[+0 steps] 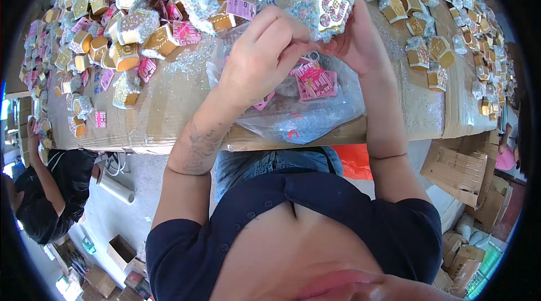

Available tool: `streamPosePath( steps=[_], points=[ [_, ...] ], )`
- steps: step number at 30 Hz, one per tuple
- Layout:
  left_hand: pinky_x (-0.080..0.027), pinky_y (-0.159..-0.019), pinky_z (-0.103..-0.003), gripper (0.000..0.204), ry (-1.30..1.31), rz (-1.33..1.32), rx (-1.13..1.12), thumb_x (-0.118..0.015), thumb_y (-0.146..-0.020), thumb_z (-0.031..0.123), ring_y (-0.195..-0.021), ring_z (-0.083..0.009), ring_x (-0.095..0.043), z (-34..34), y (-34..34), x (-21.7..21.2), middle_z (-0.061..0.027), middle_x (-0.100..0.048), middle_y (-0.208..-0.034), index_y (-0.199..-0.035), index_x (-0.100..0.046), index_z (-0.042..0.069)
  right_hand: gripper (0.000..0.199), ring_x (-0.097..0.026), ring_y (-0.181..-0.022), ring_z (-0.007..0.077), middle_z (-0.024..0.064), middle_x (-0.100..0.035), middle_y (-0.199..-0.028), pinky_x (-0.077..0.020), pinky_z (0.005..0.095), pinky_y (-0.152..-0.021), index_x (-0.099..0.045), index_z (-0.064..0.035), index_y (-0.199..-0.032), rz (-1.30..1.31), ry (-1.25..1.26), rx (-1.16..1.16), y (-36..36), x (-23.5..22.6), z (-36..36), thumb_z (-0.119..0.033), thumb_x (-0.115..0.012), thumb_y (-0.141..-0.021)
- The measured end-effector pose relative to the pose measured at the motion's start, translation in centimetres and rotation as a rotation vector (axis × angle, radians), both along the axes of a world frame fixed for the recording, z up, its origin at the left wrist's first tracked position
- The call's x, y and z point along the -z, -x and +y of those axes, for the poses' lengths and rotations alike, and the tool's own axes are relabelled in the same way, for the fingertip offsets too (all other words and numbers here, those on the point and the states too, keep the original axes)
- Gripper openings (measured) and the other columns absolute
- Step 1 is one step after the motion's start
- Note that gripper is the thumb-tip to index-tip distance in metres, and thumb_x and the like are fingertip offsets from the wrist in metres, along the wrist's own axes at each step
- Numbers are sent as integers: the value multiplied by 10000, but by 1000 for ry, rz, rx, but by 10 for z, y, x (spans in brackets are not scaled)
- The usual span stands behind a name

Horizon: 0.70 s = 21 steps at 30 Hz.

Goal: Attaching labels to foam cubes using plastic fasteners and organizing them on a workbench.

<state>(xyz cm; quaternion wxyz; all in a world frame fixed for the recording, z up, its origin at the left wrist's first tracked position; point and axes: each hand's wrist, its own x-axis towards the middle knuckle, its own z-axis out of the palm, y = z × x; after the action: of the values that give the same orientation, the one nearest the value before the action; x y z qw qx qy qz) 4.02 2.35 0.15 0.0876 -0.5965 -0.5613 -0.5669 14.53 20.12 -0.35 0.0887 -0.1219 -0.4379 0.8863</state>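
R hand has its grip closed round a small house ornament, thumb & fingers at its right side and lower edge; the ornament is held up over the tabletop, about mid-scene, decorated white/brown face turned toward the wearer, gold side showing up top, bluish glittery tinsel trim on its left. L hand comes in from the left, grip narrow, fingers curled & bunched at the ornament's lower left; can't tell if they pinch anything, tips partly hidden.

Under both hands: a clear plastic bag w/ pink tags showing, lying at the near edge.

Tabletop is covered in brown cardboard, glitter scattered abt. Big heap of similar gold/white ornaments far left, pink & purple tags mixed in; 1 purple tag just beyond L hand. More ornaments spread far right, running down the right side.

Room: another person in black at left, forearm raised toward the table's left end; white pipe near them. Orange-red sheet below the near edge, by the wearer's jeans. Open cardboard box etc. at right; person in pink partly visible, far-right rim.
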Motion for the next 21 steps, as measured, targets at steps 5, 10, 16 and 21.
streamPosePath(
  steps=[5, 10, 16, 21],
  points=[
    [-505, -581, -247, 363, 103, -18, -64, -817, -707, 11, -746, -150, -626, -4, 3, -3, -85, -581, -931, -973, -570, 24, 506, -597, -637, 142, 44, -679, -887, -479, 329, -537, -582, -107, -1162, 11, 72, -73, 1, -2, 2, -488, -280, -1022],
    [-510, -582, -298, 531, 219, -116, -270, -788, -789, 264, -661, -194, -604, 1, 6, -1, -92, -600, -865, -1177, -549, -8, 523, -608, -710, 120, 54, -678, -950, -499, 312, -554, -544, -68, -1216, -3, -215, 108, -1, -8, -13, -485, -284, -1036],
    [-519, -641, -300, 728, 378, -949, 255, -744, -859, 336, -802, -131, -642, -12, 46, -1, -109, -634, -972, -1359, -397, -64, 499, -611, -733, 149, 54, -676, -901, -492, 291, -652, -607, -25, -1069, -60, -434, 54, -6, -15, -5, -484, -419, -1013],
    [-526, -764, -356, 572, -286, -439, -398, -744, -857, 259, -873, -209, -661, -2, 69, -7, -155, -653, -1064, -1269, -507, -59, 284, -590, -753, 163, 67, -654, -857, -475, 303, -696, -659, -45, -937, -94, -1182, 79, -8, -8, -6, -327, -632, -917]
  ],
)
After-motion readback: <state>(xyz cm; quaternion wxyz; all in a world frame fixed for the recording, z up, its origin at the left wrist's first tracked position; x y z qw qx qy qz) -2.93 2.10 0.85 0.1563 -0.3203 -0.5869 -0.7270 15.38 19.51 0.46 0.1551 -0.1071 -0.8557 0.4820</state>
